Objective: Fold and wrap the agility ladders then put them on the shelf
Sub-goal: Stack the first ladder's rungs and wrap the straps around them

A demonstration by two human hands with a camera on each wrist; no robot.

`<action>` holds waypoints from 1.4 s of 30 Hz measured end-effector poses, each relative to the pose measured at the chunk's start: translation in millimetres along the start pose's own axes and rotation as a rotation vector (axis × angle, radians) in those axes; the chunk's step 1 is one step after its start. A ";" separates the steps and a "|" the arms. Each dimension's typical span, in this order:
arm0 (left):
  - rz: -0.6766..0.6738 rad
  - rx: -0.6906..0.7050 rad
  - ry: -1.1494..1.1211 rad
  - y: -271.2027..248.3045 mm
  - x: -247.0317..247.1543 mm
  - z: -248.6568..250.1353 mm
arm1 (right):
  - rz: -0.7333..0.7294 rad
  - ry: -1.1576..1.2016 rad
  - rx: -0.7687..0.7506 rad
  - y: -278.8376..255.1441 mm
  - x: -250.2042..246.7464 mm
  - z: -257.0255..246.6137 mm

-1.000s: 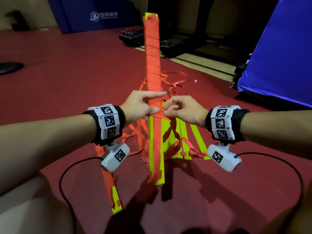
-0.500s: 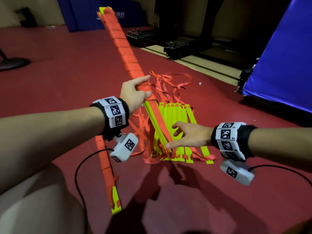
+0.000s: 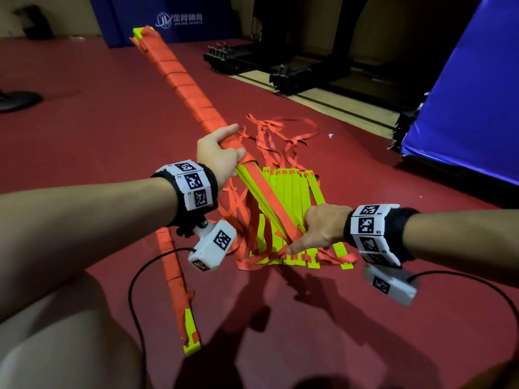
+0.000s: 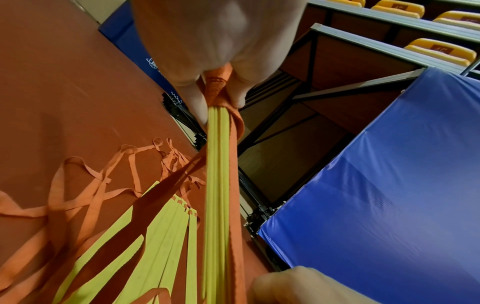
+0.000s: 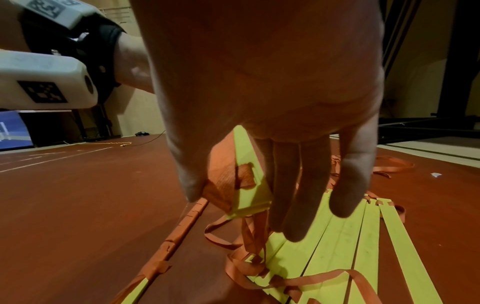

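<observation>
While the left hand (image 3: pixel 217 155) grips the half-wrapped ladder bundle (image 3: pixel 193 101), the right hand (image 3: pixel 320 228) clamps its bare end, apparently pinching the strap (image 3: pixel 273 203). Keep that strap taut, overlapping each turn.

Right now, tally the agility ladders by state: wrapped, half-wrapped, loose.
Wrapped bundle lying on the floor: 1
Half-wrapped bundle, gripped by left hand and right hand: 1
Loose ladder, rungs spread flat: 1
Total: 3
</observation>
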State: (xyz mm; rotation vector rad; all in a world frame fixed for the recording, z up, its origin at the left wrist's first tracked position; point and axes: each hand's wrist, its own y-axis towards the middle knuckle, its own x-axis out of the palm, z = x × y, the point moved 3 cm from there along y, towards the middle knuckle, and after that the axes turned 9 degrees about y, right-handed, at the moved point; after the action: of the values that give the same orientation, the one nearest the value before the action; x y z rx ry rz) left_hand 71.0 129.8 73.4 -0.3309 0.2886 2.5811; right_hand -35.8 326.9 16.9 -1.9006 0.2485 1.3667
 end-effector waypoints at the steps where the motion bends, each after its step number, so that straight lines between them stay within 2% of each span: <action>1: 0.003 -0.001 -0.003 0.5 0.4 0.3 | -0.007 -0.007 0.016 0.0 -0.1 0.3; 8: 0.005 0.000 -0.015 -0.7 3.1 3.2 | -0.072 0.002 0.063 -0.5 0.7 -2.5; 14: 0.024 0.003 -0.027 -0.5 0.9 5.9 | -0.014 -0.049 0.078 -0.2 -7.4 2.7; 18: 0.031 -0.007 -0.017 -2.0 0.0 6.2 | 0.052 -0.181 -0.006 2.0 -7.4 7.4; 23: 0.012 0.002 -0.001 -4.6 -0.8 5.5 | 0.016 -0.276 -0.110 0.9 -7.5 10.9; 28: -0.011 0.016 -0.001 -7.1 0.1 8.2 | 0.081 -0.495 -0.270 2.1 -10.6 12.4; 35: -0.040 0.024 -0.013 -11.0 1.1 8.5 | 0.050 -0.564 -0.363 3.3 -10.2 16.1; 39: -0.080 0.024 0.012 -13.1 1.8 8.9 | 0.008 -0.548 -0.315 0.4 -10.9 16.6; 42: -0.194 0.018 0.024 -15.3 4.8 7.3 | 0.003 -0.297 -0.191 1.5 -14.9 21.1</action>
State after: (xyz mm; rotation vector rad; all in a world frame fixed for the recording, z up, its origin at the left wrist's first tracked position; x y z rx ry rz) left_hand 73.6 146.9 76.7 -0.3652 0.2737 2.3847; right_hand -57.9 336.3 26.5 -1.8162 -0.0277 1.7019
